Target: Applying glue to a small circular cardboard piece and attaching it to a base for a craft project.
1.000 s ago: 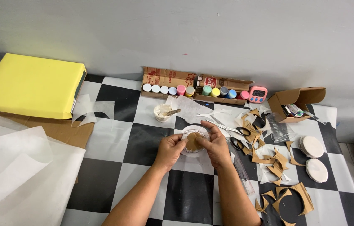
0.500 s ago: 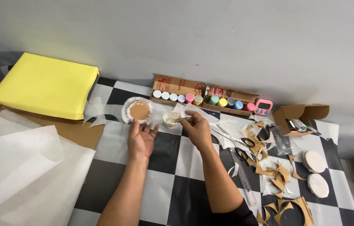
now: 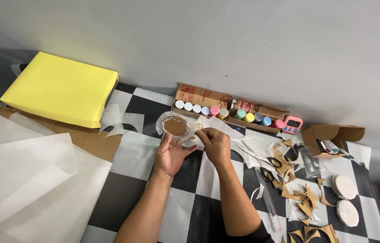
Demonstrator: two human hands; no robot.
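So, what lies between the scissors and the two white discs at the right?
In the head view, brown cardboard scraps and a clear plastic cup lie between the scissors and the white discs.

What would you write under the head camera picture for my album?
Left hand holds a round brown disc while the right hand pinches something small beside it.

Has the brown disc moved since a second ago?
Yes. The brown disc went from mid-table, well short of the paint box, up and left to beside the box's left end.
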